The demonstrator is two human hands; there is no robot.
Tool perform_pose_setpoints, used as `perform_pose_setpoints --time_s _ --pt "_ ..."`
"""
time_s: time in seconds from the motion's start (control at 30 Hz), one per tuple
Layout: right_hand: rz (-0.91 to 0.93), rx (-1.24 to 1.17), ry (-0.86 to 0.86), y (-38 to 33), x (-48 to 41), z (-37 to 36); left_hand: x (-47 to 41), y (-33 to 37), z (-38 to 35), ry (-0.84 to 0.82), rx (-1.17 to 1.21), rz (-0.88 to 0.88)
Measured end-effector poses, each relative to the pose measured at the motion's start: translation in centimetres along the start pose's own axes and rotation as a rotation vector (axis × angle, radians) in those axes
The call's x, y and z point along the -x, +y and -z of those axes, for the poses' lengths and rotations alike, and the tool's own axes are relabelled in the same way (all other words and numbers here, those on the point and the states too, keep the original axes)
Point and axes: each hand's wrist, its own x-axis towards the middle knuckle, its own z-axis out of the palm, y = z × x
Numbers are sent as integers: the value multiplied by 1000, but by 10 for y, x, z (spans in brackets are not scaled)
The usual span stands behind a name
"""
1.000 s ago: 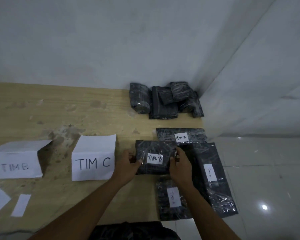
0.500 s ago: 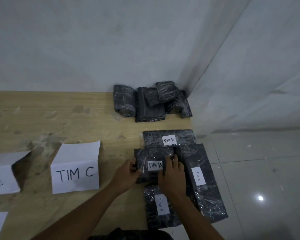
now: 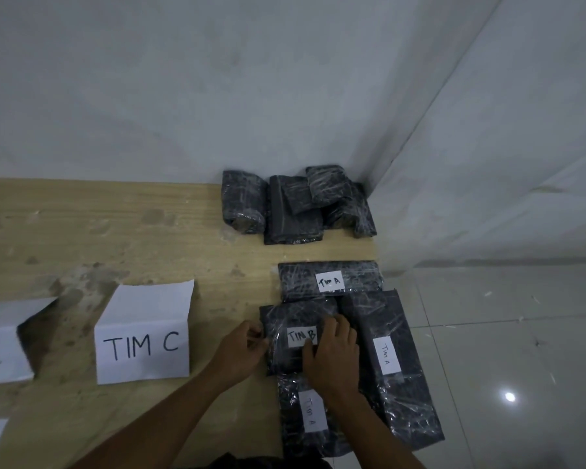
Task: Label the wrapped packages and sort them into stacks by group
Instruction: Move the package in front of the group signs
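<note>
One TIM B package (image 3: 279, 358): left hand (image 3: 241, 350) pinches, right hand (image 3: 335, 360) presses.

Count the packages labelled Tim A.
3: the rear Tim A package lies behind the TIM B package, the right Tim A package beside it, the near Tim A package in front. More may be hidden underneath.

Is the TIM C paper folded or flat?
Folded. The TIM C paper shows a crease across its middle; the top half slants differently from the lettered front.
</note>
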Motion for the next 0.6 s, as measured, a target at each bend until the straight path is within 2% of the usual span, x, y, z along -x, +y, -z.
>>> perform_pose_setpoints --time_s 0.13,0.27,0.4,0.47,0.53,0.6 --pt "-19 -128 10 -12 -20 10 -7 2 3 -4 21 29" --pt "-9 -394 50 -31 -57 32 -12 4 6 -14 33 33" --pt "-251 -741 -31 -47 -123 50 -25 6 24 84 93 57" --pt "-342 -798 -47 -53 -159 59 -37 15 36 119 116 73" --pt "-387 -873 -66 -54 -196 64 -49 28 47 159 148 41" --pt "-495 -1064 -96 -56 -232 69 -59 43 56 208 168 -4"
